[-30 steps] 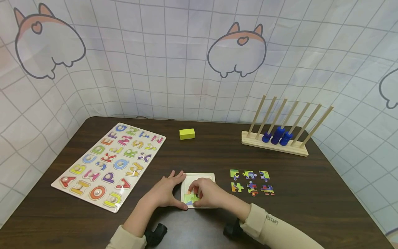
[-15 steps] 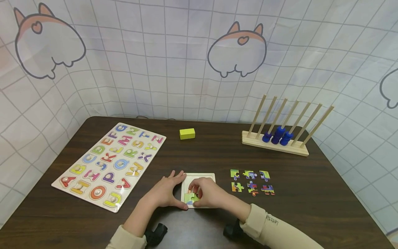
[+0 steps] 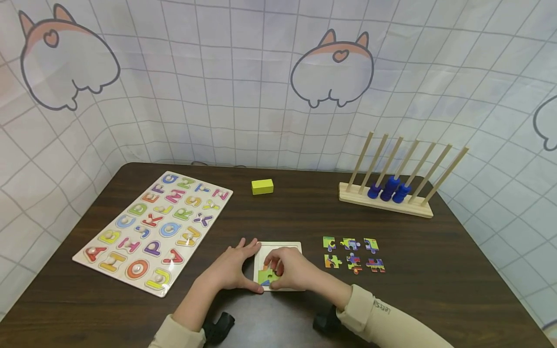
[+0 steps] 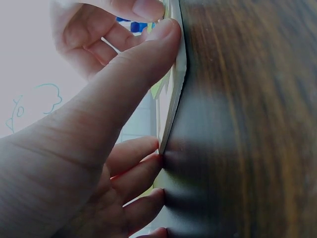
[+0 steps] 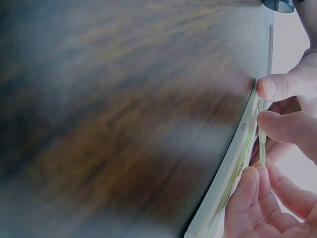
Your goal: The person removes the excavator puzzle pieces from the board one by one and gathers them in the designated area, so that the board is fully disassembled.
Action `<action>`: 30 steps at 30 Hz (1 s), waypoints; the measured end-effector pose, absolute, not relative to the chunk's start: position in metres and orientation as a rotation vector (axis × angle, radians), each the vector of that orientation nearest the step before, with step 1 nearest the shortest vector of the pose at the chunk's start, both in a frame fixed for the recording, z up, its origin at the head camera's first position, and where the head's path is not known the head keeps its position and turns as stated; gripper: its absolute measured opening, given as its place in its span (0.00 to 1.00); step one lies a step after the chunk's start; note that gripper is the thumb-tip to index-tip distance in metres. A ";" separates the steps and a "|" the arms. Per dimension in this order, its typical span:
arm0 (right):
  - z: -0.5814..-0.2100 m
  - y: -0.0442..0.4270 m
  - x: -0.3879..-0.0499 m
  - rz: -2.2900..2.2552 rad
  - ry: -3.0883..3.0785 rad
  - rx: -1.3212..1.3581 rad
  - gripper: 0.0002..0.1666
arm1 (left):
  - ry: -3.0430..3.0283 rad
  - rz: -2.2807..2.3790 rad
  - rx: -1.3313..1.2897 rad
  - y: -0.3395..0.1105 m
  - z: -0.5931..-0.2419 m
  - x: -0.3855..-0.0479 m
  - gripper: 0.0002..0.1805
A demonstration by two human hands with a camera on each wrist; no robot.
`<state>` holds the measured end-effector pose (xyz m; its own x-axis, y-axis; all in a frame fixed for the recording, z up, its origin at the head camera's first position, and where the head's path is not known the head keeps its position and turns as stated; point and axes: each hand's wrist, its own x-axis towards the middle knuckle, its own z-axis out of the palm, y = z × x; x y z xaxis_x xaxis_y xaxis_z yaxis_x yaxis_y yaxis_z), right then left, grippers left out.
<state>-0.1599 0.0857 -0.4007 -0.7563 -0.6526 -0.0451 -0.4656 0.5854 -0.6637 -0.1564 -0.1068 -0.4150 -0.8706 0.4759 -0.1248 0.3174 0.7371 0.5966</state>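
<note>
A small pale puzzle tray (image 3: pixel 283 245) lies on the table between both hands. With its fingers spread, my left hand (image 3: pixel 226 268) touches the tray's left side, and the thumb (image 4: pixel 166 37) presses its near edge. Between the thumb and fingers of my right hand (image 3: pixel 290 268) is a thin green jigsaw piece (image 5: pixel 262 146), pinched just above the tray in the right wrist view. Green puzzle pieces (image 3: pixel 266 276) show at the tray's near left corner; the hand hides their right part. Several loose jigsaw pieces (image 3: pixel 354 263) lie in two rows to the right.
An alphabet board (image 3: pixel 163 258) with knobbed letters takes up the table's left side. Towards the back sits a yellow block (image 3: pixel 262 187). A wooden peg stand (image 3: pixel 385 205) carrying blue beads (image 3: pixel 389 191) is at the back right. A curtain (image 3: pixel 270 87) surrounds the table (image 3: pixel 278 220).
The green piece under my right fingers has shifted and tilted slightly over the tray's near left corner. My right hand has barely moved, and my left hand keeps its place.
</note>
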 end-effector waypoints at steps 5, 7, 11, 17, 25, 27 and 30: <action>-0.403 0.090 -0.160 -0.968 2.531 -0.912 0.20 | 2.670 0.838 0.618 -0.107 -0.414 -0.156 0.54; -0.404 0.093 -0.160 -0.981 2.529 -0.903 0.21 | 2.669 0.834 0.612 -0.106 -0.415 -0.156 0.54; -0.403 0.100 -0.159 -1.013 2.528 -0.879 0.21 | 2.667 0.834 0.614 -0.106 -0.415 -0.157 0.54; -0.401 0.109 -0.155 -1.041 2.533 -0.828 0.20 | 2.668 0.825 0.614 -0.105 -0.414 -0.156 0.54; -0.402 0.124 -0.153 -1.059 2.523 -0.802 0.20 | 2.668 0.807 0.579 -0.105 -0.413 -0.156 0.54; -0.401 0.128 -0.152 -1.064 2.517 -0.810 0.20 | 2.669 0.808 0.575 -0.105 -0.413 -0.156 0.54; -0.401 0.134 -0.151 -1.064 2.517 -0.823 0.20 | 2.669 0.807 0.569 -0.105 -0.413 -0.156 0.54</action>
